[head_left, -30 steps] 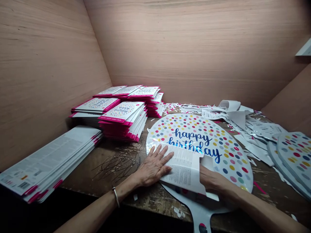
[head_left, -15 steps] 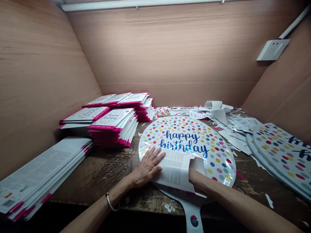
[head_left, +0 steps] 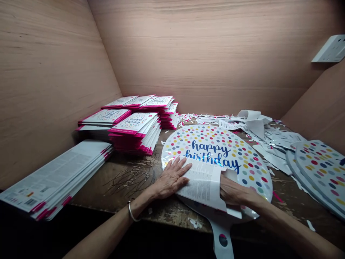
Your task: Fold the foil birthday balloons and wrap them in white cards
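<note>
A round, flat foil balloon (head_left: 250, 158), dotted in many colours and printed "happy birthday", lies on the worn table, its tail (head_left: 219, 225) hanging over the front edge. Across its lower part rests a white printed paper sleeve (head_left: 205, 185). My left hand (head_left: 172, 179) lies with fingers spread on the sleeve's left end, pressing it down. From the right, my right hand (head_left: 232, 190) reaches into the sleeve's open end. Its fingers are hidden inside, so I cannot tell what they hold.
Stacks of pink-edged birthday packets (head_left: 133, 124) stand at the back left, with long unfolded sleeves (head_left: 58, 171) piled in front. Thin dark strands (head_left: 132, 176) lie beside the balloon. Paper scraps (head_left: 254, 124) and more flat balloons (head_left: 320, 172) are at the right.
The view has shifted, so everything sits further right. My right hand has drawn back a little, and more of it shows at the sleeve's opening. My left hand stays on the sleeve.
</note>
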Motion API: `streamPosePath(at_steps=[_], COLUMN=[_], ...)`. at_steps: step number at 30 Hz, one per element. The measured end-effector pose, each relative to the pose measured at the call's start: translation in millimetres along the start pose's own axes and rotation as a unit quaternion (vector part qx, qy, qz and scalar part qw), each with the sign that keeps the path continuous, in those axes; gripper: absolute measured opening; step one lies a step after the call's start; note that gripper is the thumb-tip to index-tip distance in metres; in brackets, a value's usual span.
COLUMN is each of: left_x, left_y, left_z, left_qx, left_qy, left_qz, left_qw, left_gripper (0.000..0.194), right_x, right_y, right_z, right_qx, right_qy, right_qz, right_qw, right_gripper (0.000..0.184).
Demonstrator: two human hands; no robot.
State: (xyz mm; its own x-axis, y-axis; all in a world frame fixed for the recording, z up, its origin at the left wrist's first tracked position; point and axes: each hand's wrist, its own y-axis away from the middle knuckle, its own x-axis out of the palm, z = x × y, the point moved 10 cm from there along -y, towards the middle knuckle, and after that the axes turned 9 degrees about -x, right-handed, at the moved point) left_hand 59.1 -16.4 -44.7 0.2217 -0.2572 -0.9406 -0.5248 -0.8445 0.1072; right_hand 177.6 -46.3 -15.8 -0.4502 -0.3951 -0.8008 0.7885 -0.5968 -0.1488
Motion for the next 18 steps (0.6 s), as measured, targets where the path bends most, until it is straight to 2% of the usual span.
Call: streamPosePath(at_steps=[2, 4, 8, 10, 12, 14, 16, 18], left_x=[0.9, 2.1, 3.7, -10.0, -43.6, -91.3, -136.6, -162.7], left_y=[1.4, 1.8, -4.0, -5.9, 1.2, 24.3, 60.1, 89.6], left_z=[-4.7, -9.0, -12.3, -17.0, -29.3, -45.4, -58.1, -64.9], left_qx=[0.004, 0.011, 0.01, 0.006, 0.013, 0.035, 0.067, 0.084], left_qy=[-0.039, -0.07, -0.09, -0.064, 0.007, 0.114, 0.241, 0.335], left_qz=[-0.005, -0.012, -0.002, -0.029, -0.11, -0.231, -0.346, -0.405], left_qw=[0.999, 0.997, 0.996, 0.998, 0.994, 0.966, 0.904, 0.847], left_gripper=[0.059, 0.06, 0.058, 0.06, 0.062, 0.06, 0.061, 0.066], right_x=[-3.1, -9.2, -33.7, -38.2, -38.9, -43.8, -57.1, -76.2], right_y=[11.9, 31.9, 69.8, 78.4, 79.9, 79.7, 82.6, 88.8], right_z=[8.7, 13.7, 15.5, 15.4, 16.4, 23.0, 39.2, 63.2], right_qx=[-0.03, -0.033, 0.016, 0.025, 0.019, 0.004, -0.019, -0.035], right_qy=[0.04, 0.101, 0.186, 0.19, 0.186, 0.19, 0.191, 0.189], right_qz=[0.034, 0.031, -0.093, -0.139, -0.165, -0.194, -0.235, -0.274], right_qw=[0.998, 0.994, 0.978, 0.972, 0.968, 0.962, 0.953, 0.942], right_gripper=[0.042, 0.037, 0.032, 0.03, 0.029, 0.028, 0.031, 0.037])
